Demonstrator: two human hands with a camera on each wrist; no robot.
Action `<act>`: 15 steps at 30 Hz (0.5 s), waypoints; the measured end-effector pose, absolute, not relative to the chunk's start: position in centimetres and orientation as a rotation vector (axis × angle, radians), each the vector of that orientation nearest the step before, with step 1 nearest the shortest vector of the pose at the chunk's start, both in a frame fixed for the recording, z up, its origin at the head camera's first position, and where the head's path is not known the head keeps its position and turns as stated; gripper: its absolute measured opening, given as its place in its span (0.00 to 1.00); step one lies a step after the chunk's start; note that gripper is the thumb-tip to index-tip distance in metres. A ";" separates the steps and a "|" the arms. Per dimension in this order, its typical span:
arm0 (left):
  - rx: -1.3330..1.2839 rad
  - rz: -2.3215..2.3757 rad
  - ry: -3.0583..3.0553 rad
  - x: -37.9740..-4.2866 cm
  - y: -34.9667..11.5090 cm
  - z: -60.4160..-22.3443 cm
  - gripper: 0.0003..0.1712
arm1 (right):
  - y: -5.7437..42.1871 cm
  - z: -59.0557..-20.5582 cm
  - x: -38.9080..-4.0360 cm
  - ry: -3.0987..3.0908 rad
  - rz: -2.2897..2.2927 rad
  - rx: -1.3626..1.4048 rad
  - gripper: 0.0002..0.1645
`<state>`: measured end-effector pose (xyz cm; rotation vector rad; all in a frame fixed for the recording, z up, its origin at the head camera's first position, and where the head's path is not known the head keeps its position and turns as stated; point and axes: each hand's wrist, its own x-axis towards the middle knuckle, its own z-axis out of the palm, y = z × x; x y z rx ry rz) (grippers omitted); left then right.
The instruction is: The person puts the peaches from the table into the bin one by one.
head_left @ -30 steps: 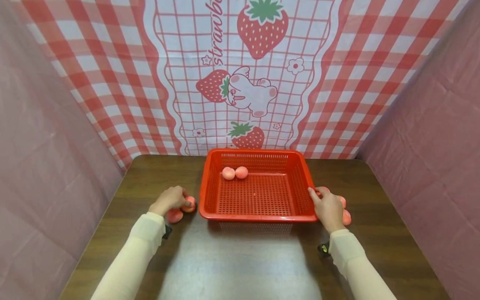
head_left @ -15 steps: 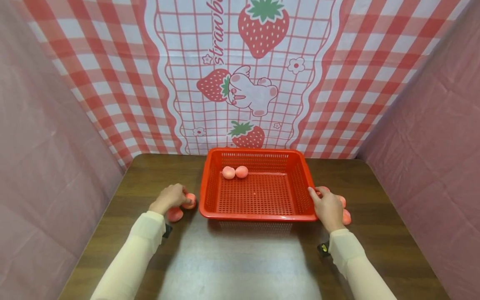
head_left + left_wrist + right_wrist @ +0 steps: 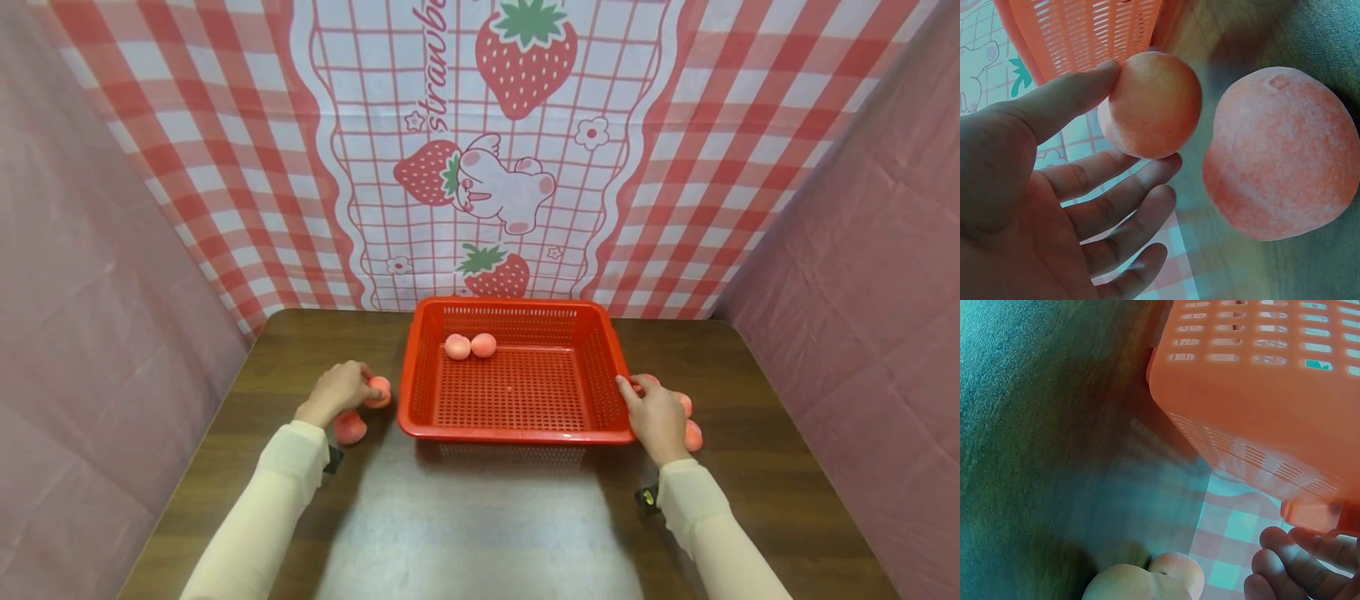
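Observation:
Thumb and fingertips of my left hand (image 3: 341, 393) pinch a pink-orange peach (image 3: 1157, 106) just left of the red plastic basket (image 3: 517, 436). A second peach (image 3: 350, 428) lies on the table beneath that hand, large in the left wrist view. My right hand (image 3: 656, 418) grips the basket's right rim, thumb on top. From below, the right wrist view has its curled fingers (image 3: 1300, 562) under the rim. Inside the basket, two peaches (image 3: 470, 346) sit side by side at the back left. More peaches (image 3: 692, 435) lie right of the right hand, partly covered by it.
The basket stands on a brown wooden table (image 3: 487, 533), near its back edge. Behind it hangs a red-and-white strawberry cloth (image 3: 480, 167). Pink curtains (image 3: 855, 292) close off both sides.
My left hand has shifted slightly toward the back of the table with the pinched peach. The right hand, basket and other peaches stay where they were.

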<state>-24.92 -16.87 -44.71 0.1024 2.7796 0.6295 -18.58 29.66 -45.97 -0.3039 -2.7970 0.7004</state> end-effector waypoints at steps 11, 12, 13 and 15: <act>0.058 0.715 2.894 -25.3 -16.9 -44.3 0.29 | 29.7 -46.2 -18.6 -2.768 0.699 -0.277 0.27; 0.052 0.722 2.903 -25.3 -16.9 -44.3 0.29 | 29.7 -46.2 -18.6 -2.766 0.701 -0.272 0.27; 0.044 0.734 2.909 -25.4 -16.9 -44.3 0.29 | 29.7 -46.3 -18.5 -2.765 0.704 -0.269 0.27; 0.041 0.748 2.925 -25.4 -16.9 -44.3 0.30 | 29.8 -46.3 -18.5 -2.764 0.706 -0.263 0.27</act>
